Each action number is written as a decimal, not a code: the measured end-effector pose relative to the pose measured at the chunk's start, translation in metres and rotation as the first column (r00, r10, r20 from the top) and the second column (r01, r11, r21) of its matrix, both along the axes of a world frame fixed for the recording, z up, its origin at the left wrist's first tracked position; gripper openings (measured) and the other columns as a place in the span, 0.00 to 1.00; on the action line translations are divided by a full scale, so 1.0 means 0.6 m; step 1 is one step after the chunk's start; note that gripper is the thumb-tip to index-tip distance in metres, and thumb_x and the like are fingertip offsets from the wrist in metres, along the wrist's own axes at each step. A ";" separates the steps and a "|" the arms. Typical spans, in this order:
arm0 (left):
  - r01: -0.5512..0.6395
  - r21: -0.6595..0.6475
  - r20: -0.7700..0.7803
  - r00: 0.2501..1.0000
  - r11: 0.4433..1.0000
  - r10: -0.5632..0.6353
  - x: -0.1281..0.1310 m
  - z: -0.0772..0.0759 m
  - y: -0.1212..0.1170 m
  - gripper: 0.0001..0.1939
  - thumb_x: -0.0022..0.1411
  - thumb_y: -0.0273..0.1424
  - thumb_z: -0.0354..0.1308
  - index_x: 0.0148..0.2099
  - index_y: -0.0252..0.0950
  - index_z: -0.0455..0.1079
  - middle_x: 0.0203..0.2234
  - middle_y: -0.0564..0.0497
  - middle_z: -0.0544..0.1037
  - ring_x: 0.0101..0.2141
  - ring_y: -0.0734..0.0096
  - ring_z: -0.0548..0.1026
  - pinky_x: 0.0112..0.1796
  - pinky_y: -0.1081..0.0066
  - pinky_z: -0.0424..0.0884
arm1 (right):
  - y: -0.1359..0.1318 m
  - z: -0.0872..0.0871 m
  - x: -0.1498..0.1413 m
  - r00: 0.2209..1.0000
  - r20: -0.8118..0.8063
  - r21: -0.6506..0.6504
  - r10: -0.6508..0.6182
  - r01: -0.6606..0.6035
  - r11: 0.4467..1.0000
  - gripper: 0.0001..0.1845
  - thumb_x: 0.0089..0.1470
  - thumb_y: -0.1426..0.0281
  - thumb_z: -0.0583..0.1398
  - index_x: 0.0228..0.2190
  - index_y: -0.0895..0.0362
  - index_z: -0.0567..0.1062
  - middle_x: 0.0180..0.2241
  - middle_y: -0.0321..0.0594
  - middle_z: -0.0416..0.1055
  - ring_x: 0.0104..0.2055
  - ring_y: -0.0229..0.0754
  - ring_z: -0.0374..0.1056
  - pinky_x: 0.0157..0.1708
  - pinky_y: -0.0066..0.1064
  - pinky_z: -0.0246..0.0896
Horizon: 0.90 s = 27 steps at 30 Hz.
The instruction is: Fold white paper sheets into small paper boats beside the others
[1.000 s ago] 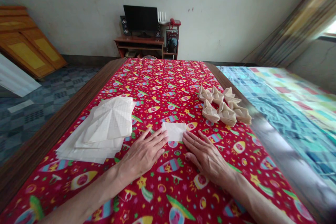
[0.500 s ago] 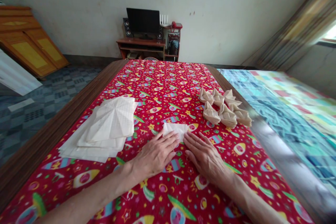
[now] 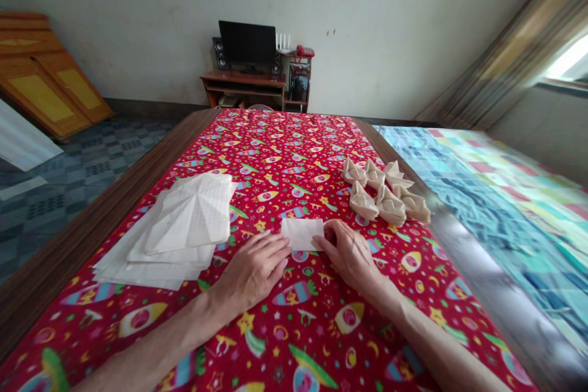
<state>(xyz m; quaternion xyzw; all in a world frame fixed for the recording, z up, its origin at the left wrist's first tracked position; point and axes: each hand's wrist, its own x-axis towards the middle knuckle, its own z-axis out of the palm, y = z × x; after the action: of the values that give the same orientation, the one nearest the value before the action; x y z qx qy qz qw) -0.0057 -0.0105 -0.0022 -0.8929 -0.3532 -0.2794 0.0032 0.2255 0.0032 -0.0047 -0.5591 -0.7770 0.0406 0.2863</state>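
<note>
A small folded rectangle of white paper [image 3: 301, 234] lies flat on the red patterned cloth [image 3: 294, 331] between my two hands. My left hand [image 3: 257, 263] rests flat with fingers stretched out, its fingertips at the paper's left edge. With thumb and curled fingers, my right hand [image 3: 351, 252] pinches the paper's right edge. To the left is a loose stack of creased paper sheets [image 3: 188, 214], the top one marked with folds radiating from its centre. Several folded paper pieces with pointed tips [image 3: 390, 205] stand in two rows at the right.
Dark wooden table edges [image 3: 151, 162] flank the cloth. Beyond the far end stands a small desk [image 3: 243, 78] with a monitor [image 3: 248, 46], speakers and a red telephone [image 3: 304, 51]. A bed with a patchwork cover [image 3: 478, 177] is at the right, a wooden cabinet [image 3: 50, 79] at the left.
My right hand has gone from lying flat to pinching the paper's right edge. My left hand has slid slightly left, so more of the paper shows. The view has shifted a little.
</note>
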 end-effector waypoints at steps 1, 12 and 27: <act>-0.002 0.000 0.005 1.000 1.000 0.002 0.000 0.001 0.000 0.13 0.64 0.25 0.50 0.46 0.34 0.73 0.45 0.48 0.77 0.47 0.65 0.73 0.51 0.59 0.68 | 0.002 -0.002 -0.002 1.000 -0.017 -0.030 -0.009 0.009 1.000 0.09 0.55 0.63 0.58 0.28 0.55 0.69 0.25 0.34 0.69 0.26 0.37 0.65 0.25 0.26 0.56; -0.007 0.072 0.076 0.997 0.997 0.002 -0.013 0.031 0.012 0.23 0.64 0.21 0.45 0.60 0.36 0.60 0.57 0.46 0.67 0.57 0.64 0.63 0.56 0.59 0.65 | 0.008 0.041 0.012 0.932 -0.357 0.106 -0.069 0.113 0.988 0.09 0.54 0.65 0.59 0.25 0.55 0.72 0.21 0.33 0.67 0.22 0.35 0.61 0.23 0.26 0.57; 0.042 0.060 -0.008 0.999 0.997 -0.041 0.004 0.033 -0.006 0.11 0.65 0.27 0.52 0.49 0.36 0.69 0.42 0.48 0.76 0.43 0.66 0.71 0.46 0.64 0.69 | -0.051 0.020 -0.017 0.922 0.174 0.186 0.346 -0.376 0.908 0.11 0.61 0.74 0.50 0.33 0.57 0.72 0.31 0.40 0.70 0.31 0.38 0.63 0.30 0.29 0.59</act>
<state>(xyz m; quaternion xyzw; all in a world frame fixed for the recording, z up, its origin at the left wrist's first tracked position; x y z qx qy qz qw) -0.0033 -0.0141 0.0175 -0.9005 -0.3259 -0.2868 0.0257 0.2151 -0.0274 0.0073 -0.3725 -0.8847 -0.0301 0.2787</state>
